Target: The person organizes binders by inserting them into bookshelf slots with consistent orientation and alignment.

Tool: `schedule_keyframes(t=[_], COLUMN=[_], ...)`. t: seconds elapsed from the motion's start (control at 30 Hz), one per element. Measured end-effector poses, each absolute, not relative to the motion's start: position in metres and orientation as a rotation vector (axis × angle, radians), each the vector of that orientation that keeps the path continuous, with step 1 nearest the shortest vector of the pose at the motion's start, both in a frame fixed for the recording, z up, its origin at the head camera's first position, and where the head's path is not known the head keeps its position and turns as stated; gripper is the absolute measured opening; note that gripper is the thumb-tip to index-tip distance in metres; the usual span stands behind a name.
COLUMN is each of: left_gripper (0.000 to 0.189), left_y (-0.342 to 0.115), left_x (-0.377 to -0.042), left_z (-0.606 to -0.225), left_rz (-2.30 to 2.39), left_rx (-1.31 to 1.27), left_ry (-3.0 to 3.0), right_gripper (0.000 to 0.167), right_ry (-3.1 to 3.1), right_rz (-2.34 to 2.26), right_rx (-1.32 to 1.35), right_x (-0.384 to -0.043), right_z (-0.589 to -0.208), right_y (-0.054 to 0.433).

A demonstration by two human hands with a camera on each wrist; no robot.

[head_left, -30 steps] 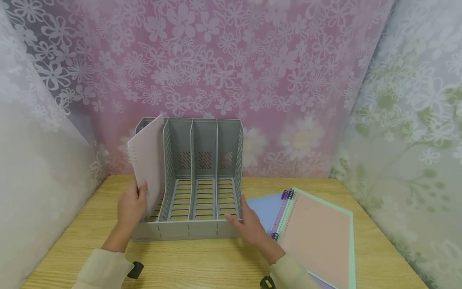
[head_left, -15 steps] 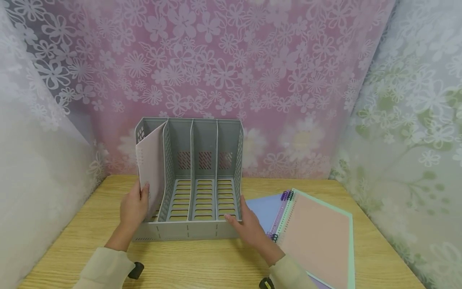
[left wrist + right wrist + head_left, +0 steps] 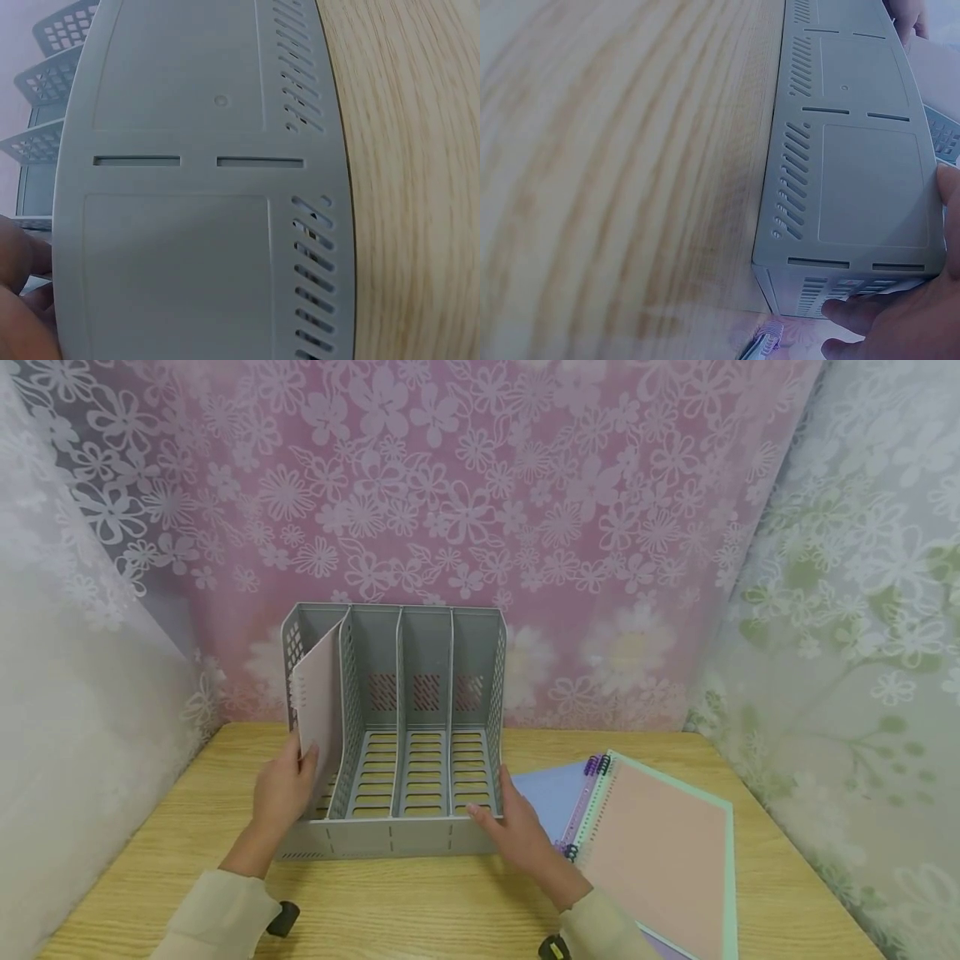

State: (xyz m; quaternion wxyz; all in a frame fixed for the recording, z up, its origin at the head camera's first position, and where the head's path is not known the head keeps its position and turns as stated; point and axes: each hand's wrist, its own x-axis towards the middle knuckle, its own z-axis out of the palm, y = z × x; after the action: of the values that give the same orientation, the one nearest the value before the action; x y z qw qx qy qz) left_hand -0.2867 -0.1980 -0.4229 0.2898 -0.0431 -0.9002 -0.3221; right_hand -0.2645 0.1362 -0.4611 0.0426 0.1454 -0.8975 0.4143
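A grey file organizer (image 3: 420,838) with upright dividers stands on the wooden table. In its leftmost compartment a pale pink spiral notebook (image 3: 322,702) stands upright at a slant, its coil edge toward me. My left hand (image 3: 283,787) pinches the notebook's near edge between thumb and fingers, just above the organizer's front wall. At the front right corner, my right hand (image 3: 521,827) grips the organizer, thumb over the front rim and fingers along the outer side wall. The right wrist view shows those fingers (image 3: 851,315) against the side wall. Only part of the left hand (image 3: 22,292) appears in the left wrist view.
Right of the organizer lies an overlapping pile of spiral notebooks: a peach-covered one with a green border (image 3: 660,852) on top, a blue one (image 3: 551,793) beneath. Floral curtains (image 3: 465,485) hang behind and on both sides of the table (image 3: 405,910).
The pale pink notebook has moved down and rightward, deeper into the leftmost compartment, with my left hand shifting slightly right along with it. The right hand has stayed at the organizer's corner.
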Motion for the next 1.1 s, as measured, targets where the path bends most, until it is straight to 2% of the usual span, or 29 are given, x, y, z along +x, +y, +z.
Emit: schedule_keyframes(t=[0.4, 1.1], left_gripper=[0.034, 0.058], left_y=[-0.1939, -0.1928], left_x=[-0.2896, -0.2922], left_z=[-0.4216, -0.4187], left_rz=[-0.824, -0.837], left_rx=[-0.125, -0.097], left_ry=[-2.517, -2.627], right_gripper=[0.087, 0.088], right_ry=[-2.74, -2.728], right_rz=[1.295, 1.29], right_rx=[0.44, 0.448], right_x=[-0.2635, -0.2627], right_z=[-0.4595, -0.4609], right_y=[0.136, 0.1362])
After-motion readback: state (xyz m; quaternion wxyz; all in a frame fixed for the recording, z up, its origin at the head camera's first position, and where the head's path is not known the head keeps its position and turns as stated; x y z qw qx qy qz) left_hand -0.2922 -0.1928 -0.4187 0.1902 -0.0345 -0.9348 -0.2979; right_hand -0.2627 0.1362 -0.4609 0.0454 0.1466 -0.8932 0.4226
